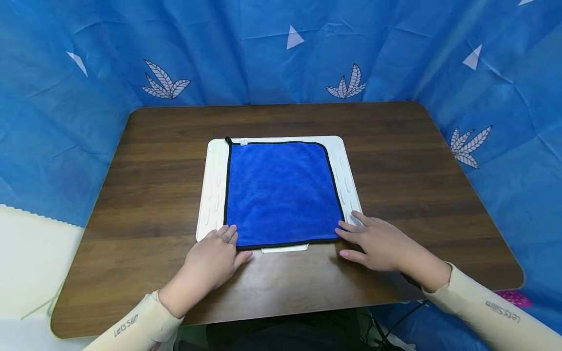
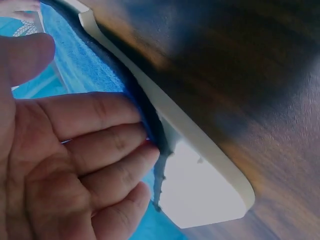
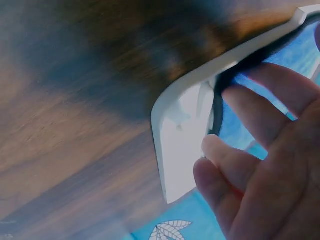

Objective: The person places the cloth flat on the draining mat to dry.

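A blue cloth (image 1: pixel 283 192) with black edging lies spread flat over a white ridged tray (image 1: pixel 212 195), whose left, right and top borders show around it. My left hand (image 1: pixel 212 258) rests at the cloth's near left corner, its fingertips on the edging and the thumb pointing right. In the left wrist view the fingers (image 2: pixel 105 117) are nearly straight along the black edge. At the near right corner, my right hand (image 1: pixel 379 243) has its fingers spread, touching the cloth's corner and the tray's border. A black loop and a small white tag mark the cloth's far left corner.
The tray lies on a brown wooden table (image 1: pixel 395 161) with rounded corners. Blue curtains (image 1: pixel 246 53) printed with leaves and triangles surround its back and sides. Dark cables (image 1: pixel 395 324) hang below the table's near edge.
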A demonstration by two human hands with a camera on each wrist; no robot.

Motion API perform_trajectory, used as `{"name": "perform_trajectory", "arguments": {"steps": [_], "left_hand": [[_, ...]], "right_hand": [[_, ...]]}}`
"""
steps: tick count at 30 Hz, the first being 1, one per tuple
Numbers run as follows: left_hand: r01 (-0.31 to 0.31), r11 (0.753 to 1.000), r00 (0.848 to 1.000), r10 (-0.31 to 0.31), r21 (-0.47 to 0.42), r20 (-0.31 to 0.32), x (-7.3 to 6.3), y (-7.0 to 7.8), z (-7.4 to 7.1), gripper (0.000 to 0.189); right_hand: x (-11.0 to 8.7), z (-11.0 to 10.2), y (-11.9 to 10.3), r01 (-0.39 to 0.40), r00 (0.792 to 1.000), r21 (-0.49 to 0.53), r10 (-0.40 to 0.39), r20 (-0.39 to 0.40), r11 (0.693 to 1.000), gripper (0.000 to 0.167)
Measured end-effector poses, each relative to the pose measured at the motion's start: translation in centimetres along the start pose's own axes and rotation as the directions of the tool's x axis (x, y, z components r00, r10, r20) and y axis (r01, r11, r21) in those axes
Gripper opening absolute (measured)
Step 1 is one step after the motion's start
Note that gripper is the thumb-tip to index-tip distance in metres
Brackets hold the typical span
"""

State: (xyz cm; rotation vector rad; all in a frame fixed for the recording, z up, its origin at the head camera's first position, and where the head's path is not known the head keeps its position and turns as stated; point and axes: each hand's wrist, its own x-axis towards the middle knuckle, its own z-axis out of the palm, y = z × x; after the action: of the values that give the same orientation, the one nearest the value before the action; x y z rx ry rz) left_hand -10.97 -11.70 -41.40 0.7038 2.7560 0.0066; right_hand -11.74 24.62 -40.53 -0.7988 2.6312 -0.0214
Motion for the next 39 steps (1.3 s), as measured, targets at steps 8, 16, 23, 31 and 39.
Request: {"name": "perform_trajectory", "arguments": {"steps": [8, 16, 23, 31, 39], "left_hand": [[0.025, 0.999, 0.999, -0.024, -0.032, 0.022, 2.4, -1.2, -2.8, 0.067], [0.122, 0.992, 0.992, -0.122, -0.014, 0.023, 11.8, -5.5, -5.7, 0.064], [0.187, 0.978, 0.978, -0.177, -0.094, 0.107, 16.2, -6.6, -5.5, 0.066], [0.259, 0.958, 0.961, -0.243, -0.121, 0.13, 17.0, -7.8, -4.0, 0.064], [0.239, 0.966, 0.971, -0.235, -0.103, 0.05, 17.2, -7.7, -4.1, 0.068]], "right_hand": [[3.4, -2.4, 2.0, 0.012, 1.0, 0.042, -0.011, -0.02, 0.999, 0.058], [13.2, -5.5, 5.3, -0.137, 0.987, -0.058, 0.141, 0.08, 0.989, 0.071], [17.4, -5.8, 6.0, -0.227, 0.955, -0.073, 0.236, 0.178, 0.971, 0.073], [18.4, -5.7, 6.5, -0.28, 0.942, -0.037, 0.282, 0.179, 0.959, 0.075], [18.6, -6.1, 7.3, -0.284, 0.948, -0.038, 0.287, 0.137, 0.958, 0.076]]}}
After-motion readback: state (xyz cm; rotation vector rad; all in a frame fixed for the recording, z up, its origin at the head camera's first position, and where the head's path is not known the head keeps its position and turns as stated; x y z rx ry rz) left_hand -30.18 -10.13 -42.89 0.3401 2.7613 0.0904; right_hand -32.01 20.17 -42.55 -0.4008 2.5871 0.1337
